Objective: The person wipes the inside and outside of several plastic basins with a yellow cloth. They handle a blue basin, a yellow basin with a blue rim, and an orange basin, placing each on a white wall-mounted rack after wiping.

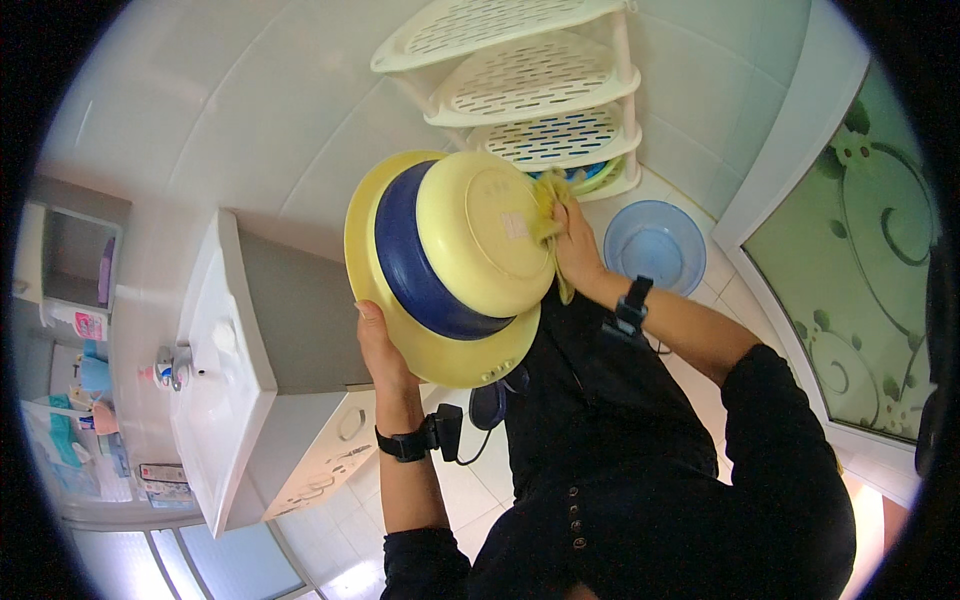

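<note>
A pale yellow plastic basin (470, 240) with a wide rim and a dark blue band is held up in front of me, its underside turned toward me. Whether it is one basin or several nested ones, I cannot tell. My left hand (383, 350) grips the rim at the lower left, thumb on the near side and the other fingers hidden behind. At the right edge of the base, my right hand (577, 250) is closed on a yellow-green cloth (549, 205) pressed against the basin. Part of the cloth hangs down below the fingers.
A white tiered corner rack (535, 95) stands beyond the basin, with blue and green items low down. On the tiled floor at right sits a translucent blue basin (655, 248). A white sink (215, 370) over a cabinet is at left; a frosted door (860, 270) is at right.
</note>
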The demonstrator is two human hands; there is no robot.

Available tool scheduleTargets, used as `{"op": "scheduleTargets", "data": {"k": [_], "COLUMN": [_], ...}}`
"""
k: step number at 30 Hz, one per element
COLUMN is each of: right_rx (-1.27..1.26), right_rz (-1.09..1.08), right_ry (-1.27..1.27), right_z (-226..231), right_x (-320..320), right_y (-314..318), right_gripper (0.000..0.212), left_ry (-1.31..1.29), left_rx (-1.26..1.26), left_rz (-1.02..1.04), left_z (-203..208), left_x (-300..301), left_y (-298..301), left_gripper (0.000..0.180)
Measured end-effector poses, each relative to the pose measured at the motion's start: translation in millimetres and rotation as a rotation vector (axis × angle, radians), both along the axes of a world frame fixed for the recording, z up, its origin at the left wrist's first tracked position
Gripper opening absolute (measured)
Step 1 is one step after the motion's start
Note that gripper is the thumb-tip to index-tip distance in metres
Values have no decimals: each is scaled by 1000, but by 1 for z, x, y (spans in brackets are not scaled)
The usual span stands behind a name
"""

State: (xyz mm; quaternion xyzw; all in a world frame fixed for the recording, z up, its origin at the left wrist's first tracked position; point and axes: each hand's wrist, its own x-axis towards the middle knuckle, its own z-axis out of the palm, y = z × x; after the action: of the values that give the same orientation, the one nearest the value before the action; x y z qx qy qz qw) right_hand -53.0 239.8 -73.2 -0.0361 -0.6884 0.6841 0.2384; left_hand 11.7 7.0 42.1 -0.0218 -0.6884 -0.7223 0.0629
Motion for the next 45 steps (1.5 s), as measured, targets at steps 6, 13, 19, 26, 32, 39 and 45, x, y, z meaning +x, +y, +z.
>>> {"op": "scheduleTargets", "data": {"k": [6, 13, 19, 26, 32, 39, 45], "right_rx": [356, 694, 631, 704, 808, 742, 665], "right_rz": [6, 108, 4, 154, 250, 179, 65], "right_ry": [196, 549, 270, 558, 536, 543, 326], "right_z": [14, 109, 144, 84, 40, 61, 117], "right_x": [51, 20, -18, 44, 52, 45, 5], "right_y": [-2, -11, -14, -11, 23, 19, -10], "right_gripper": [26, 27, 33, 23, 30, 28, 27], "left_ry": [-18, -63, -34, -101, -61, -58, -36], "left_rx": [78, -52, -89, 0, 27, -5, -108], "left_rz": [47, -18, 21, 73, 62, -6, 0], "left_z": [1, 3, 1, -2, -4, -1, 3], "left_x": [2, 1, -1, 0, -1, -1, 7], "left_y": [1, -3, -3, -7, -7, -4, -2], "left_gripper": [65, 72, 69, 66, 70, 67, 71]}}
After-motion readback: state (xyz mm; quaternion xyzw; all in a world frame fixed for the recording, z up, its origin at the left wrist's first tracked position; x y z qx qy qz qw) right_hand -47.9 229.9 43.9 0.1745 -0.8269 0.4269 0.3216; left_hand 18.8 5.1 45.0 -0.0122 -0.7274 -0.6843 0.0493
